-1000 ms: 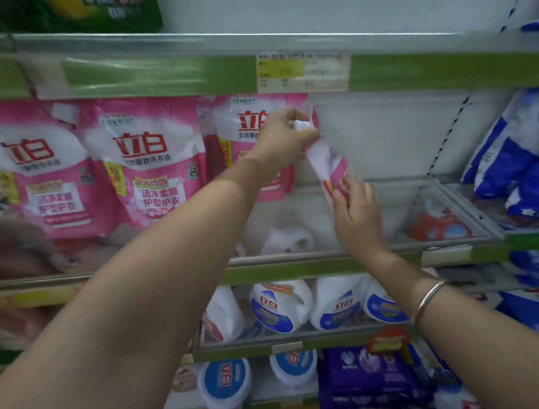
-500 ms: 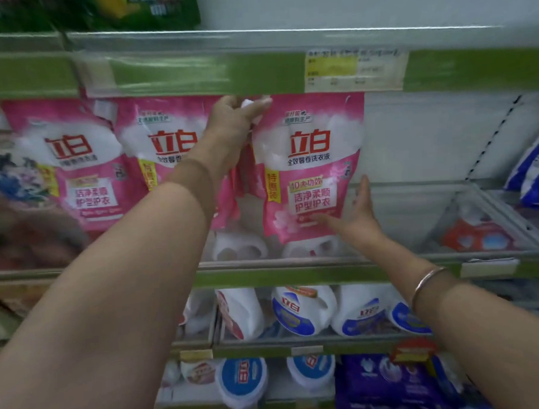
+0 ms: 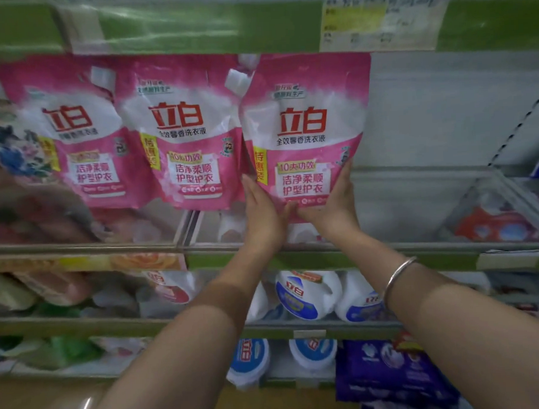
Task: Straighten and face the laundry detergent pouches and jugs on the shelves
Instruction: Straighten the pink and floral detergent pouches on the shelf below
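Three pink detergent pouches stand in a row on the upper shelf, labels facing me. The rightmost pink pouch (image 3: 305,125) is upright, and both hands cup its bottom corners. My left hand (image 3: 264,214) presses its lower left edge. My right hand (image 3: 333,204) presses its lower right edge. The middle pink pouch (image 3: 182,137) and the left pink pouch (image 3: 73,135) stand beside it, slightly tilted. White jugs with blue labels (image 3: 306,292) sit on the shelf below.
A clear plastic shelf guard (image 3: 416,198) fronts the upper shelf, with bare shelf space right of the pouches. A red-and-blue item (image 3: 494,225) lies far right. Purple packs (image 3: 390,372) and blue-lidded tubs (image 3: 248,359) fill the lowest shelf. A price tag (image 3: 377,23) hangs above.
The pouch turned from edge-on to face front and now stands upright. My left hand dropped from its top corner to its bottom left; my right hand moved under its bottom right.
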`<action>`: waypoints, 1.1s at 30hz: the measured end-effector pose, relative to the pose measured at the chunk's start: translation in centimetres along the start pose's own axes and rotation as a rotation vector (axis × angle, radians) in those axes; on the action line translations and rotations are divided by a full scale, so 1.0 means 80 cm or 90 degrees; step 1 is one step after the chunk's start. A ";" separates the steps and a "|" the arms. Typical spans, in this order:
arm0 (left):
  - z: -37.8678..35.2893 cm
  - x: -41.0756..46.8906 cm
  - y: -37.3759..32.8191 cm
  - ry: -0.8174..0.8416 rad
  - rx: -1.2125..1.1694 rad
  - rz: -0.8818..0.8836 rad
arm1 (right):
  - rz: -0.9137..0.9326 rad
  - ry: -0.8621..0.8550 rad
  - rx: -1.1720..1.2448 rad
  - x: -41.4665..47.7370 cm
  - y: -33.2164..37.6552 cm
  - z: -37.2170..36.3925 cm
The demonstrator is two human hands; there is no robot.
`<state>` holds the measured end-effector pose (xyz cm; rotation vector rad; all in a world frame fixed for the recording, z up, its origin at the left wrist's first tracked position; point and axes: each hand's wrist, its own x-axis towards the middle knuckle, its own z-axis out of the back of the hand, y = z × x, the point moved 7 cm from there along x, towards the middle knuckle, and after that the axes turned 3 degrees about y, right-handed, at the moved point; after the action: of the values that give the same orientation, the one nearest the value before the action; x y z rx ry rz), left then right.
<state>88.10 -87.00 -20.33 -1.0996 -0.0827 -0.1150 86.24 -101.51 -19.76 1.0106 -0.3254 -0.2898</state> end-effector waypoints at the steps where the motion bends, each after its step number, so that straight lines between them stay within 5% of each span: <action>1: 0.002 0.006 0.002 -0.002 0.010 0.014 | 0.002 0.004 -0.011 -0.001 0.003 -0.003; 10: 0.003 -0.002 0.000 -0.028 0.233 0.042 | -0.010 0.002 -0.047 0.000 -0.023 -0.024; 19: -0.024 0.014 0.009 0.059 0.165 0.050 | -0.076 0.009 -0.036 0.018 -0.043 -0.036; 33: -0.024 0.042 0.011 0.020 0.184 0.027 | -0.055 -0.008 -0.081 0.040 -0.031 -0.033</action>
<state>91.56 -88.51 -21.55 -0.8109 -0.0456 -0.0793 90.00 -101.97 -22.80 0.8985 -0.2721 -0.3907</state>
